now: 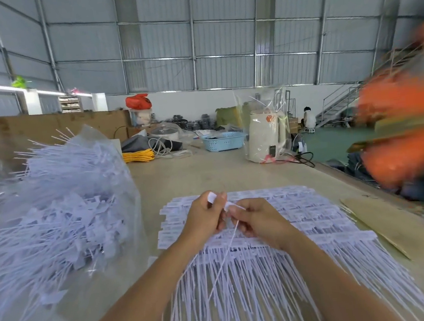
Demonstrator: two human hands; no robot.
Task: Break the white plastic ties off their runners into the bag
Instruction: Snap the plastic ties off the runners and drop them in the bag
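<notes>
A wide sheet of white plastic ties (302, 219) still joined on their runners lies flat on the table, tags far, thin tails toward me. Above its middle my left hand (203, 218) pinches a white tag (213, 197) between thumb and fingers. My right hand (258, 218) pinches another tie's tag (229, 206), whose long thin tail (223, 262) hangs down toward me. The two hands are close together. At the left stands a clear plastic bag (123, 220) heaped with loose white ties (62, 200).
A flat cardboard piece (393, 230) lies at the table's right edge. Farther back stand a white kettle in plastic wrap (265, 137), a light blue basket (223, 141), a yellow rope coil (138, 155) and cables. Blurred orange shapes (404, 126) fill the right side. A person sits far back.
</notes>
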